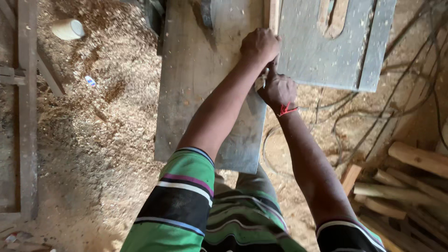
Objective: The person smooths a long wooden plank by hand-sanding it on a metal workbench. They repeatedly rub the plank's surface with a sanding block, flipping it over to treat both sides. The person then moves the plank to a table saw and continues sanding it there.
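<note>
Two hands clenched at plank [205, 93] edge: left hand [259, 45], right hand [278, 89]; white cup [68, 29] on sawdust, contents unseen.

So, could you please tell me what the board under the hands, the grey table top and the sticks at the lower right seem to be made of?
Board: probably wood, unfinished, grey and dusty, with faint grain and stains.
Table top: looks like metal or painted sheet, flat matte grey with a cut slot; hard to tell.
Sticks: raw wood, pale, rough-cut.
</note>
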